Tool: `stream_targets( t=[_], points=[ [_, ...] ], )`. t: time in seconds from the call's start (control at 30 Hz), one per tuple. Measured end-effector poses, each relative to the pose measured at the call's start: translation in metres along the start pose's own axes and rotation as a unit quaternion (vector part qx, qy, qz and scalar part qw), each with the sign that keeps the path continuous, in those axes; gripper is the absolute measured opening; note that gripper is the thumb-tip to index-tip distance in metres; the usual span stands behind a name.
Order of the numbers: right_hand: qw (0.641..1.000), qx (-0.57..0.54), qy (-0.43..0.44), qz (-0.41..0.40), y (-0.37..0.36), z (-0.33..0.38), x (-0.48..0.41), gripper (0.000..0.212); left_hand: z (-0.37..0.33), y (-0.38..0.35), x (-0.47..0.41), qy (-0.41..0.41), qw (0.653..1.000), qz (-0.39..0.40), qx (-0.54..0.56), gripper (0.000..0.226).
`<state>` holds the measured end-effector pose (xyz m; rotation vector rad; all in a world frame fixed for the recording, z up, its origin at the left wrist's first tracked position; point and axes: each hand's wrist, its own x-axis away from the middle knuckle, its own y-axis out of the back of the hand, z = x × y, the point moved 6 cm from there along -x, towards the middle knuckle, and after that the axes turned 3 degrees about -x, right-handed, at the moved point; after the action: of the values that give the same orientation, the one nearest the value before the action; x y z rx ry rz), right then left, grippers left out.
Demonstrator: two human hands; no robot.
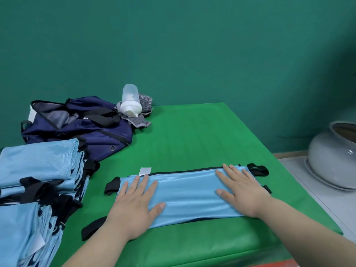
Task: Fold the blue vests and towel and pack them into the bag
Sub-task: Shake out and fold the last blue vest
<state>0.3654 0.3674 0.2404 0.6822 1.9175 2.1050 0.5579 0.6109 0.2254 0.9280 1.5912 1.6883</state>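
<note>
A light blue vest (188, 193) with black straps lies folded into a long band across the green table (192, 135). My left hand (134, 207) presses flat on its left end with fingers spread. My right hand (240, 189) lies flat on its right end. A stack of folded light blue vests (38, 170) stands at the left edge. Behind it lies the navy bag (81, 124), open at the top. A grey striped towel (142, 112) lies crumpled next to the bag.
A white plastic shaker bottle (131, 101) rests tilted on the towel and bag. A large grey ceramic pot (335, 157) stands on the floor to the right of the table. A dark green wall rises behind.
</note>
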Motion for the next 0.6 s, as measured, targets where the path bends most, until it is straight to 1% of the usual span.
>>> stream_targets(
  t=[0.07, 0.13, 0.2, 0.23, 0.27, 0.37, 0.4, 0.47, 0.53, 0.6],
  points=[
    [1.0, -0.001, -0.001, 0.004, -0.001, 0.0, 0.0, 0.093, 0.004, 0.004, 0.002, 0.005, 1.0, -0.014, -0.005, 0.088],
    [1.0, 0.004, -0.002, 0.014, 0.0, 0.001, 0.0, 0.095, 0.01, 0.003, 0.013, 0.023, 1.0, -0.005, -0.019, 0.077],
    [0.999, 0.024, -0.008, 0.029, 0.002, 0.002, 0.002, 0.099, 0.013, 0.005, 0.029, 0.036, 0.999, -0.008, -0.024, 0.073],
    [0.999, 0.039, -0.014, 0.031, 0.006, 0.004, 0.002, 0.099, 0.015, 0.007, 0.04, 0.048, 0.999, -0.021, -0.015, 0.072],
    [0.998, 0.056, -0.019, 0.027, 0.01, 0.009, 0.002, 0.096, 0.015, 0.014, 0.053, 0.066, 0.997, -0.044, -0.003, 0.07],
    [0.997, 0.075, -0.015, -0.014, 0.025, 0.042, 0.001, 0.072, 0.008, 0.032, 0.09, 0.094, 0.986, -0.14, 0.022, 0.052],
    [0.998, 0.061, 0.002, -0.025, 0.028, 0.06, 0.0, 0.068, 0.005, 0.035, 0.1, 0.105, 0.981, -0.158, 0.039, 0.048],
    [0.997, 0.026, 0.063, -0.037, 0.031, 0.1, -0.005, 0.064, -0.001, 0.039, 0.116, 0.135, 0.97, -0.189, 0.073, 0.045],
    [0.991, -0.02, 0.126, -0.037, 0.032, 0.138, -0.009, 0.059, -0.006, 0.036, 0.128, 0.152, 0.961, -0.212, 0.09, 0.044],
    [0.983, -0.073, 0.167, -0.034, 0.033, 0.165, -0.017, 0.055, -0.006, 0.027, 0.135, 0.163, 0.956, -0.226, 0.094, 0.046]
  ],
)
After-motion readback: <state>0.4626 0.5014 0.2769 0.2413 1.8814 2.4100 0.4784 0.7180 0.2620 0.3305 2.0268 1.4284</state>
